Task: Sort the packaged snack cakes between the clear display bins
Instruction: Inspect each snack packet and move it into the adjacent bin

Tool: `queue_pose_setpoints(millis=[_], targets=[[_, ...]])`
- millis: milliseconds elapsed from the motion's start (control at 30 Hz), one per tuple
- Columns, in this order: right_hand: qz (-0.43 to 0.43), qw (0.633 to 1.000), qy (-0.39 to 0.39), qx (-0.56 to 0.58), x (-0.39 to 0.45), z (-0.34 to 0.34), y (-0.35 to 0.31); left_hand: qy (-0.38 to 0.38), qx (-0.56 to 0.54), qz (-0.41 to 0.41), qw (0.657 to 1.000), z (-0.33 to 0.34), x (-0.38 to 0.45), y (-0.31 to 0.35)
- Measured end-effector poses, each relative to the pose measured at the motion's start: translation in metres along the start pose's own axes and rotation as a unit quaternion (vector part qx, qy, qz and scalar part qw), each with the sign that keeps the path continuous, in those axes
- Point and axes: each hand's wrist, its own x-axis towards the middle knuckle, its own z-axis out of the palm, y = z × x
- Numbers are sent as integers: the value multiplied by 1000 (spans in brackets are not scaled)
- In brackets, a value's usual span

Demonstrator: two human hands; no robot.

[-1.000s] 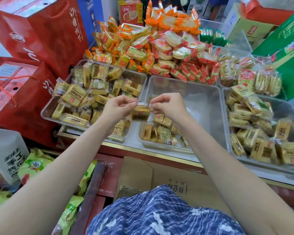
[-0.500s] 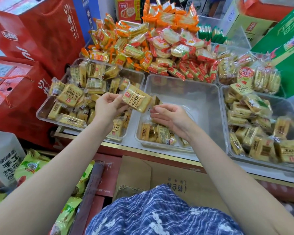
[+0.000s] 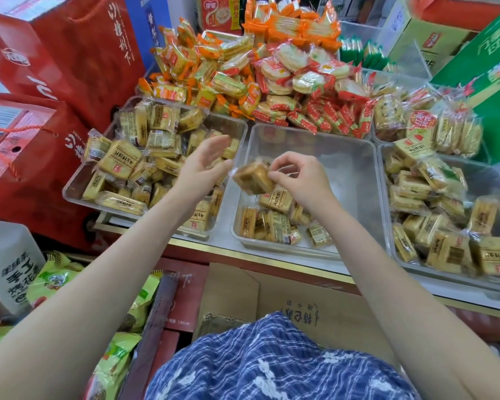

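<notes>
- Three clear bins in a row on the counter: left bin (image 3: 78, 186) heaped with cakes, middle bin (image 3: 315, 145) mostly bare with one short row along its near edge, right bin (image 3: 387, 215) roughly full.
- Behind them, piles of orange and red wrapped snacks (image 3: 243, 73); red gift boxes (image 3: 55, 53) to the left. Not part of this job.
- Change over the last second: both my hands pinched one cake by its ends, then my left hand took it up over the left bin, and now my right has it. So a left-to-right handoff just finished.
- My right hand (image 3: 299, 179) pinches the cake (image 3: 254, 179) by its wrapper edge, fingers curled. The cake hangs tilted over the middle bin's left side, above the row (image 3: 274, 223) already laid there, not touching it as far as I can see.
- My left hand (image 3: 205, 166) is released, fingers straight and spread, holding nothing, over the seam between the left and middle bins, just beside the cake.
- Read: the cake is moving from the overfull left bin to the middle one. Next I'd set it into the row, while my left hand is free to grab another from the left heap.
- Progress: early. The middle bin has plenty of room.
- Risk: slick wrapper, thin pinch; it could slip and land askew.
</notes>
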Motion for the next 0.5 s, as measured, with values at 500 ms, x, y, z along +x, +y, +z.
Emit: queue_pose_setpoints(millis=[500], targets=[[131,962,-12,241,-2,-6,0,-7,-110,-67,992,12,-3,-5]])
